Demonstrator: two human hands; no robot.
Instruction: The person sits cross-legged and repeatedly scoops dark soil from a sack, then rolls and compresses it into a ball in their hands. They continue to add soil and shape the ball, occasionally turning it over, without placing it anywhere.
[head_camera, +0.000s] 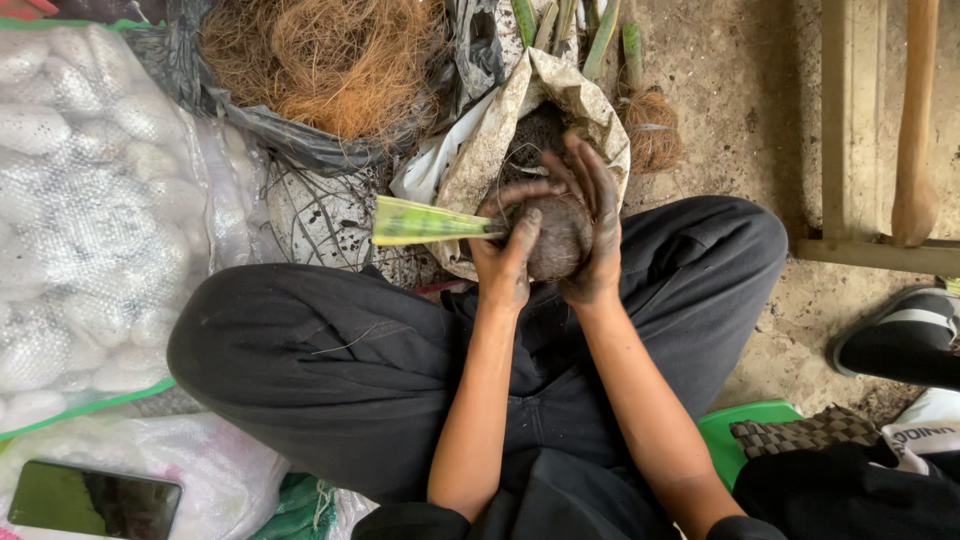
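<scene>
Soil ball (558, 240) is cupped between both hands: right hand (592, 225) curled over it, fingers spread; left hand (507, 262) closed around leaf (425, 221) base beside it.

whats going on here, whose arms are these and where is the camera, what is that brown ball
There is one picture, taken by a camera worn on a person's head, looking down at their own lap and crossed legs. Both bare, soil-smeared hands cup a brown fibrous ball with a green cut leaf sticking out: left hand, right hand. Behind them an open bag of dark soil and a sack of brown fibre. A phone lies at lower left.
</scene>
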